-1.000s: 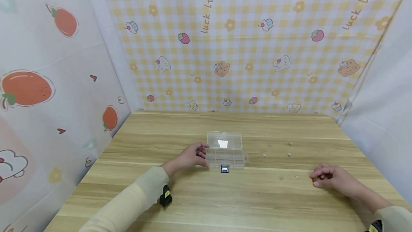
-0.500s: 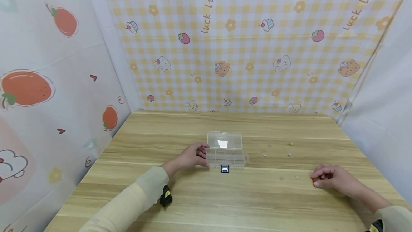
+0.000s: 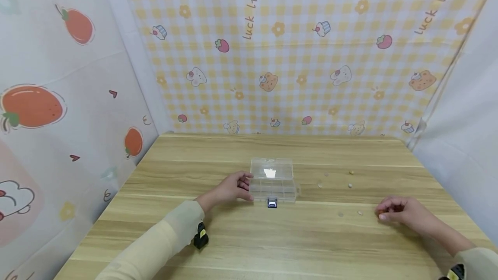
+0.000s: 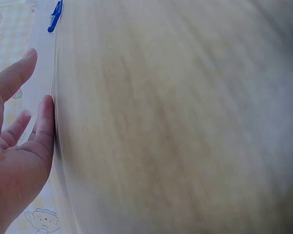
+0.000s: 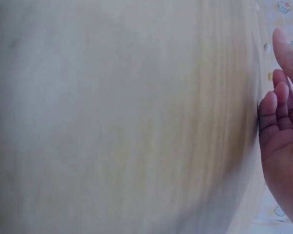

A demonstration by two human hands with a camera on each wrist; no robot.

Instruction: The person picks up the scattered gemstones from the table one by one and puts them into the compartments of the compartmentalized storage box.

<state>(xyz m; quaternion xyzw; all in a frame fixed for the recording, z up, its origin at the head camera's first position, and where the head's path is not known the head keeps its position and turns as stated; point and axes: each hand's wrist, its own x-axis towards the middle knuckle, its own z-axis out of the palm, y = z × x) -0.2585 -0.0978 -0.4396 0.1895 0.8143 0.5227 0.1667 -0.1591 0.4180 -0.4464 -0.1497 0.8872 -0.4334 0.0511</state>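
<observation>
A clear plastic compartment box stands on the table with its lid raised back and a dark blue clasp at the front. My left hand holds the box by its left end, thumb at the front corner and index finger near the hinge. Far to the right, my right hand pinches a small orange-brown piece low over the table, mostly covered by the fingertips. In the right wrist view the thumb and fingers show, but the piece is hidden.
Several small pale pieces lie between box and right hand, among them a whitish one, a flat oval one and a greyish disc. A yellowish piece lies farther back. Patterned cloth hangs behind the wooden table.
The right hand's fingers have shifted slightly around the orange-brown piece, which shows less now. The left hand and the box have stayed in place.
</observation>
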